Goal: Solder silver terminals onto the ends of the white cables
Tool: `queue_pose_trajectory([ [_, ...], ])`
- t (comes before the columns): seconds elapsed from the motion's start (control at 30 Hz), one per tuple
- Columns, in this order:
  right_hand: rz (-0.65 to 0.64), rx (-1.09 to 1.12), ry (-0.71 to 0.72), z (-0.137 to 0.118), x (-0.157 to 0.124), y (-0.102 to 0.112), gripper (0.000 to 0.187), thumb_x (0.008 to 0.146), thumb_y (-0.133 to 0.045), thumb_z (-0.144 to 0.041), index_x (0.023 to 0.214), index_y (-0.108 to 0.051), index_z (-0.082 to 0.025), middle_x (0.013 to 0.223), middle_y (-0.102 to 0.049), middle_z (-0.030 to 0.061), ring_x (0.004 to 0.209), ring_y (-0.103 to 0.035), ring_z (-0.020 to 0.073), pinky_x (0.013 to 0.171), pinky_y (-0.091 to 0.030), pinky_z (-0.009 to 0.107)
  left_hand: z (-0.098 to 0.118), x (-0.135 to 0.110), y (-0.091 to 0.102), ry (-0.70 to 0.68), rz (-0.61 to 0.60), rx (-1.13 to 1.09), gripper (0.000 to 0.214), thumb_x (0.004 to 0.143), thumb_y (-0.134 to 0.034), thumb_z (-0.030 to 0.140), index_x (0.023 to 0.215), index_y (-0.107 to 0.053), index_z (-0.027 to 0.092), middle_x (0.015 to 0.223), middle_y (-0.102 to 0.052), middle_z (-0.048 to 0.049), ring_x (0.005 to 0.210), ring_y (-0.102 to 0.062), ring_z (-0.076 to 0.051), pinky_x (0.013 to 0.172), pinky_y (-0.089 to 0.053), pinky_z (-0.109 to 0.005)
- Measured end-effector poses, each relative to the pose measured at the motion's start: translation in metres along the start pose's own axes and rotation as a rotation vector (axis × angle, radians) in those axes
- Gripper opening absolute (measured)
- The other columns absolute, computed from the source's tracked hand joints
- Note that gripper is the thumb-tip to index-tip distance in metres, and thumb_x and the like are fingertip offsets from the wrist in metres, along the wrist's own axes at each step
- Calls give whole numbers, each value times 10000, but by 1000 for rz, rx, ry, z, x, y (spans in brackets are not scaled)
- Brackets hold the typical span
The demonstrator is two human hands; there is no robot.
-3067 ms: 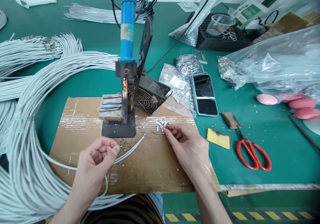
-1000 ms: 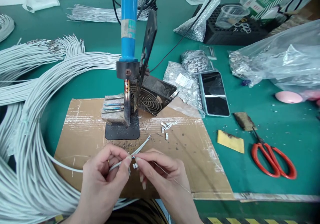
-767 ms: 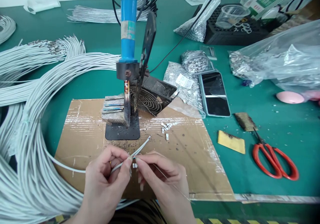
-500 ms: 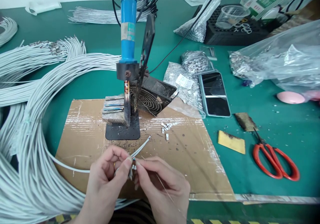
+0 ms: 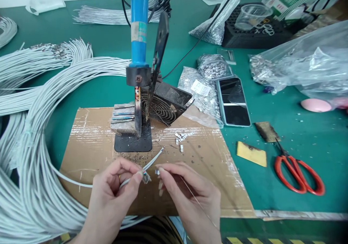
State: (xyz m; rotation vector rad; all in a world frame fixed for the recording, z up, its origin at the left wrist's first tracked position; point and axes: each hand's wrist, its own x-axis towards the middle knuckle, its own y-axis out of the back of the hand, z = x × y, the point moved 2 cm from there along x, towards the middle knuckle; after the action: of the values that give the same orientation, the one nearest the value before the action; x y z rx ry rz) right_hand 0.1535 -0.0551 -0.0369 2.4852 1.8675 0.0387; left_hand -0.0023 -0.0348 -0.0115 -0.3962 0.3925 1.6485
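While the green desk (image 5: 89, 91) carries a worn cardboard sheet (image 5: 209, 164), the left hand (image 5: 116, 189) and right hand (image 5: 191, 191) work over it with grips pinched closed, the left on a pale cable (image 5: 125, 182) near its coloured wires (image 5: 145, 173), the right on a tiny metal piece (image 5: 157, 172) just beside them. It looks to me like a joining step, calling next for careful lining-up.

There are two hands (image 5: 115, 191), one soldering iron (image 5: 139, 42), one phone (image 5: 234, 100) and one clear cup (image 5: 252, 18)
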Motion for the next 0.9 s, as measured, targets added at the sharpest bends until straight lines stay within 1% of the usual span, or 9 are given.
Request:
queue_pose_trajectory([
  [0.07,-36,69,-25,1,2,-2,162,916,-762,-172,959,-867,-287,695,-715,-8,550,-637,107,519,-517,192,2,-1,-1,0,2,-12,151,708,-852,237,688,-711,185,740,-733,-12,662,-638,-114,610,-497,-158],
  [0.13,-71,115,-30,1,5,-4,156,913,-772,-179,948,-872,-294,733,-736,2,552,-637,103,506,-514,184,4,-1,-3,0,5,-20,152,696,-858,222,676,-712,185,769,-753,-20,697,-687,-129,654,-537,-164],
  [0.27,-109,145,-14,-1,10,-7,166,895,-785,-175,914,-885,-306,757,-755,18,581,-658,118,504,-523,188,6,-1,-3,-20,17,-22,147,680,-869,199,656,-724,188,789,-758,-22,706,-705,-129,645,-546,-149],
  [0.4,-142,127,-13,1,12,-9,189,906,-777,-179,956,-886,-325,774,-757,18,629,-676,132,540,-539,196,6,0,-3,-47,27,-18,144,683,-865,202,652,-725,194,787,-749,-21,718,-712,-142,646,-561,-162],
  [0.6,-144,127,-6,3,13,-11,196,910,-774,-167,949,-880,-327,772,-745,3,628,-655,116,547,-522,185,7,2,-2,-63,20,14,140,696,-849,189,649,-718,187,788,-753,-32,700,-698,-135,616,-535,-155],
  [0.7,-142,67,17,1,12,-10,186,919,-765,-167,963,-873,-312,794,-739,6,642,-659,119,560,-525,191,7,3,-2,-62,27,22,125,700,-832,177,645,-719,184,791,-756,-31,696,-689,-120,624,-523,-141],
  [0.73,-142,26,31,0,12,-8,187,944,-738,-182,996,-866,-308,820,-736,11,663,-663,123,580,-532,197,7,4,-2,-64,30,25,125,700,-831,180,644,-719,182,794,-757,-34,702,-691,-121,639,-529,-144],
  [0.8,-158,-57,65,0,10,-6,244,1031,-614,-240,1110,-835,-305,905,-723,27,726,-664,134,633,-544,214,8,7,-1,-72,31,39,129,700,-835,196,646,-719,178,796,-753,-43,705,-687,-134,644,-538,-164],
  [0.9,-144,-104,66,1,5,-5,378,1109,-396,-295,1292,-727,-312,973,-689,29,797,-638,153,728,-542,248,8,10,0,-76,27,58,134,705,-837,223,656,-721,178,801,-743,-51,663,-641,-136,554,-490,-181],
])
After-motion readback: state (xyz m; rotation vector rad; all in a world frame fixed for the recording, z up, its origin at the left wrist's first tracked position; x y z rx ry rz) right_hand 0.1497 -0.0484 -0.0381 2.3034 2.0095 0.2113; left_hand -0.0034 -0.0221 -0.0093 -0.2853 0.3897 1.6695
